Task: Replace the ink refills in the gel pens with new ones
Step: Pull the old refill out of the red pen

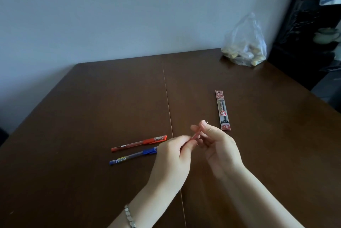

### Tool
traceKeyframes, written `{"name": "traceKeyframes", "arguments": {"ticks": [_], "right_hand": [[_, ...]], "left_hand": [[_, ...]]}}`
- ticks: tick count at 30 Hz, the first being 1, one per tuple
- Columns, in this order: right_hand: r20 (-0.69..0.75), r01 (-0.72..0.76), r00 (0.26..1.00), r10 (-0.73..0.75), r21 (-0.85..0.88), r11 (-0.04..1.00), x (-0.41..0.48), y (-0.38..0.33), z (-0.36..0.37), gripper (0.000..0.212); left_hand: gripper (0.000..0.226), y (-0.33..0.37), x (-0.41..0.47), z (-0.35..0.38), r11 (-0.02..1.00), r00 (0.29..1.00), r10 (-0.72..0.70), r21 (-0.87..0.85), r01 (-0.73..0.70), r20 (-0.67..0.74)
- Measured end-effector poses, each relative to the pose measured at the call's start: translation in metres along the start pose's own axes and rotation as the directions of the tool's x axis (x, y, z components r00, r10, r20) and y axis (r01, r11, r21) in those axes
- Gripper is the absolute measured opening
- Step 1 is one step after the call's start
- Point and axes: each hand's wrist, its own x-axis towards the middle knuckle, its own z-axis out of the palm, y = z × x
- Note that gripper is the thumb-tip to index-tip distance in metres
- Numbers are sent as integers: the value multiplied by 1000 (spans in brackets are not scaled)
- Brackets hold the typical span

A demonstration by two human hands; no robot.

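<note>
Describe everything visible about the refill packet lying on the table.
The refill packet is a long, narrow sleeve, apparently of clear plastic, with red printed panels at its far and near ends and a dark, slim refill showing through the middle. It bears a round red label and small print too blurred to read. It lies flat on the dark brown wooden table, running lengthwise away from the person, just beyond the right hand. Nothing touches it, and it looks unopened, though that is uncertain.

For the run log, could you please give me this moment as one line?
hands: left and right together hold thin reddish piece | table: red pen, blue pen, refill packet untouched
</note>
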Motion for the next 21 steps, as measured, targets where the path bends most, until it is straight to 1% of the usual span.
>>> {"name": "traceKeyframes", "arguments": {"ticks": [3,4,5,6,7,8,9,10,12,14,16,17,19,21], "right_hand": [[-7,45,999,-45,-1,999,-3,-2,-1,10],[-5,55,998,-55,-6,998,-4,-3,-1,9],[0,64,998,-64,-11,998,-5,-4,-2,9],[14,70,997,-70,-14,997,-6,-5,-2,10],[36,74,997,-74,-17,997,-6,-7,-2,8],[67,74,995,-72,-18,997,-7,-8,-2,9],[105,69,992,-67,-18,997,-6,-10,-4,12],[141,62,988,-59,-16,998,-6,-11,-5,13],[182,47,983,-41,-28,998,-5,-13,-9,16],[182,29,983,-14,-82,996,-3,-12,-13,23],[155,31,988,-2,-180,983,-3,-11,-15,28],[149,31,989,1,-208,978,-4,-10,-17,30],[171,23,985,13,-204,979,-4,-12,-19,32],[201,15,979,24,-192,981,-5,-14,-20,26]], "left_hand": [[18,5,1,-5,997,995,-42,-55,48,95],[23,7,2,-6,988,986,-87,-116,104,140],[28,9,3,-7,958,968,-153,-211,195,199],[30,10,4,-8,896,935,-225,-319,309,273],[29,11,5,-9,804,890,-283,-418,423,356],[27,13,7,-10,709,847,-310,-489,509,433],[26,14,9,-11,655,819,-311,-516,552,482],[26,14,10,-11,663,815,-302,-505,553,495],[27,12,10,-10,772,851,-283,-421,475,441],[27,8,10,-8,873,898,-252,-315,371,360],[30,5,9,-6,941,927,-204,-199,274,314],[31,3,8,-6,961,936,-183,-147,236,300],[28,0,7,-6,977,948,-160,-90,191,275],[26,-1,7,-7,983,953,-149,-64,171,263]]}}
